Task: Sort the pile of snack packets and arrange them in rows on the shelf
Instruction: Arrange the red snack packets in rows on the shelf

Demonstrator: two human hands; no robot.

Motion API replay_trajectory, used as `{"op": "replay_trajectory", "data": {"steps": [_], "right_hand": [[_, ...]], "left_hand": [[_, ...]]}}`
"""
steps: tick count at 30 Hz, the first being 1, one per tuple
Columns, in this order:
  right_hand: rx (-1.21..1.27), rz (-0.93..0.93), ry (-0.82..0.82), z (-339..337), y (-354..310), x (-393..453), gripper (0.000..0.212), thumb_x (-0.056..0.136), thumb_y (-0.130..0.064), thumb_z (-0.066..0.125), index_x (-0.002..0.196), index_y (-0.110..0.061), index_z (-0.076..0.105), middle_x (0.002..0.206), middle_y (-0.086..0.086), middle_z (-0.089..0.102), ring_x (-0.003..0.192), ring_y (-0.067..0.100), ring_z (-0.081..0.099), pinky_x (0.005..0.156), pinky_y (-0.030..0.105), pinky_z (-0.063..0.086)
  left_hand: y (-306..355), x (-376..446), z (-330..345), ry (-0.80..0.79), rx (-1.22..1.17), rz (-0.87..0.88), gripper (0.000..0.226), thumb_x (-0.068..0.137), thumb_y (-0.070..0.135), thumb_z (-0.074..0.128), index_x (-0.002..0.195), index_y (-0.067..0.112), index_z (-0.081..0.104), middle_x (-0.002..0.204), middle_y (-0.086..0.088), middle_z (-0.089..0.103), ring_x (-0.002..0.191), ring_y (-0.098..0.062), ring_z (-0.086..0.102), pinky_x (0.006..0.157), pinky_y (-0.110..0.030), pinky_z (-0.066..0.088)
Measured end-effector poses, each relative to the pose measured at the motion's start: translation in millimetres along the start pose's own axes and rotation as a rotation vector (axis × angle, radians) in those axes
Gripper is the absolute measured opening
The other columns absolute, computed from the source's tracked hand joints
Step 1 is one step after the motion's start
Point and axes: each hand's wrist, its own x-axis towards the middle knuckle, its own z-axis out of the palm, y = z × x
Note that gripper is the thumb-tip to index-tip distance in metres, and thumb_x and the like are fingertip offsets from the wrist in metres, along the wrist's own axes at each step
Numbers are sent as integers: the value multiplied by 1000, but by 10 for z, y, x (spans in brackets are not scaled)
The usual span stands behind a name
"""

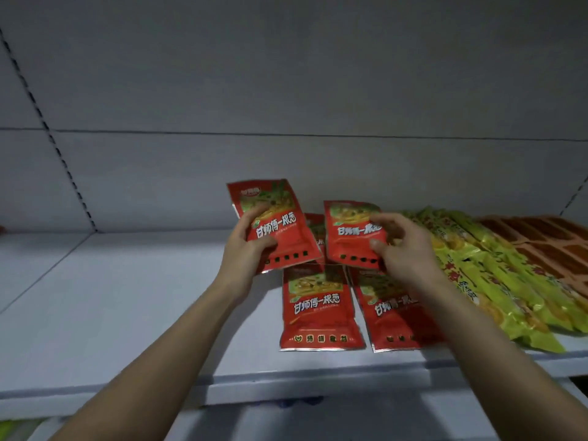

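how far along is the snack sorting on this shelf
Done: green packets and orange packets lie in rows at the right, and two red packets lie flat at the shelf front. In hand: the left hand and right hand each hold a red packet. Left: placing those two, plus one partly hidden behind.

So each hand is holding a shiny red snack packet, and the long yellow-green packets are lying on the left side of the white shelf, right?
Not quite. The head view shows the long yellow-green packets lying on the right side of the white shelf. The left hand and right hand each do hold a shiny red snack packet.
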Motion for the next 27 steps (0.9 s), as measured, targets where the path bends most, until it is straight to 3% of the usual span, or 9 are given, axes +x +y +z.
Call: {"op": "replay_trajectory", "data": {"steps": [4, 7, 9, 11, 13, 16, 19, 23, 27], "right_hand": [[-374, 11, -9, -118, 55, 493, 35, 90, -8, 68, 122, -20, 62, 121, 8, 65, 110, 30, 64, 95, 43, 53], [-775, -140, -49, -46, 21, 671, 44, 90, -15, 67, 134, -13, 57, 128, 18, 56, 115, 39, 57, 99, 41, 46], [-836, -166, -152, 27, 7, 724, 45, 92, -17, 66, 135, -13, 56, 132, 18, 56, 119, 36, 55, 100, 37, 43], [-883, -149, -264, 95, 39, 747, 48, 93, -23, 66, 138, -17, 55, 137, 14, 56, 125, 33, 53, 102, 35, 41], [-909, -177, -320, 163, 119, 768, 49, 93, -31, 66, 139, -20, 54, 139, 10, 55, 127, 31, 51, 103, 36, 41], [-994, -213, -387, 218, 226, 831, 51, 94, -39, 62, 142, -26, 50, 146, 3, 50, 133, 28, 44, 109, 39, 40], [-1065, -165, -467, 212, 300, 896, 50, 98, -41, 56, 144, -23, 49, 148, 4, 47, 136, 29, 39, 112, 38, 34], [-1051, -172, -502, 229, 373, 979, 48, 99, -41, 54, 142, -21, 50, 145, 5, 49, 135, 28, 41, 110, 42, 39], [-1012, -244, -494, 230, 341, 986, 46, 96, -39, 56, 138, -20, 52, 139, 7, 52, 130, 29, 46, 105, 44, 44]], "left_hand": [[-63, 363, 44, -81, 74, -30, 71, 87, -14, 61, 137, 33, 44, 115, -12, 67, 90, -24, 72, 78, -38, 61], [-109, 570, 172, -185, 198, -32, 77, 87, -5, 69, 147, 28, 34, 114, -8, 64, 89, -20, 72, 71, -30, 61], [-190, 673, 253, -231, 490, 42, 81, 86, 5, 74, 151, 25, 31, 118, 1, 55, 106, -23, 65, 81, -35, 61], [-328, 752, 268, -193, 961, 132, 81, 85, 24, 77, 153, 27, 32, 141, -5, 39, 134, -39, 41, 105, -50, 47], [-419, 796, 252, -135, 1192, 212, 74, 87, 39, 72, 152, 29, 37, 160, -8, 20, 143, -40, 23, 111, -56, 37], [-472, 856, 239, -264, 1236, 383, 53, 96, 51, 52, 146, 33, 48, 162, -1, 30, 147, -30, 21, 114, -57, 31], [-522, 839, 266, -400, 1358, 377, 50, 100, 56, 39, 146, 39, 47, 157, 7, 39, 145, -21, 30, 116, -47, 25], [-612, 791, 345, -291, 1509, 338, 51, 101, 59, 37, 147, 40, 43, 152, 6, 44, 138, -22, 39, 111, -44, 32], [-557, 722, 485, -214, 1531, 294, 52, 100, 58, 39, 146, 37, 46, 152, 2, 43, 140, -23, 34, 113, -45, 30]]}}
